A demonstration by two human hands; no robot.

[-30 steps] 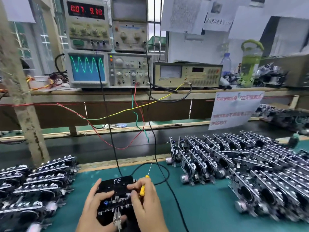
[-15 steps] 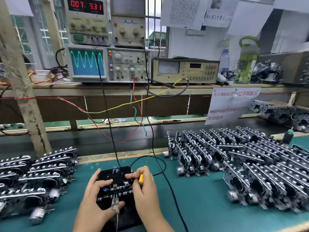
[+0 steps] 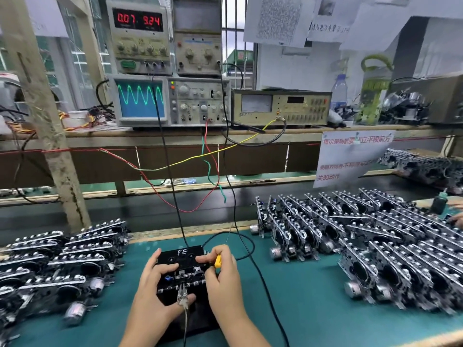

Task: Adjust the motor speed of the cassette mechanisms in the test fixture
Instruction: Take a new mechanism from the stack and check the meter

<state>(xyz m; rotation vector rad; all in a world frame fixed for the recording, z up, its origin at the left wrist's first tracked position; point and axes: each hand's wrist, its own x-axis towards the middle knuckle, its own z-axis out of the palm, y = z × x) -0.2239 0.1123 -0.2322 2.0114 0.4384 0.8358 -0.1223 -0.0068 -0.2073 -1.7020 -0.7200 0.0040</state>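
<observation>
A black test fixture [image 3: 184, 255] marked "FE" sits on the green mat at bottom centre, with a cassette mechanism [image 3: 186, 276] seated in it. My left hand [image 3: 152, 284] grips the fixture's left side, fingers on top and thumb near a metal clip [image 3: 182, 295] at its front. My right hand [image 3: 221, 274] holds a small yellow-handled screwdriver [image 3: 218, 261] at the fixture's right edge, its thin shaft pointing up. The oscilloscope [image 3: 140, 98] shows a green sine wave. The red display [image 3: 139, 20] reads 0.07 and 9.24.
Stacks of cassette mechanisms lie at the left [image 3: 57, 261] and in rows at the right [image 3: 363, 241]. Black, red, green and yellow wires [image 3: 208, 171] hang from the instrument shelf to the fixture. A dark conveyor belt [image 3: 150, 214] runs behind the mat. A white notice [image 3: 350, 156] hangs from the shelf.
The display reading went from 9.10 to 9.31 to 9.24. Both hands stay on the fixture; the view shifted slightly.
</observation>
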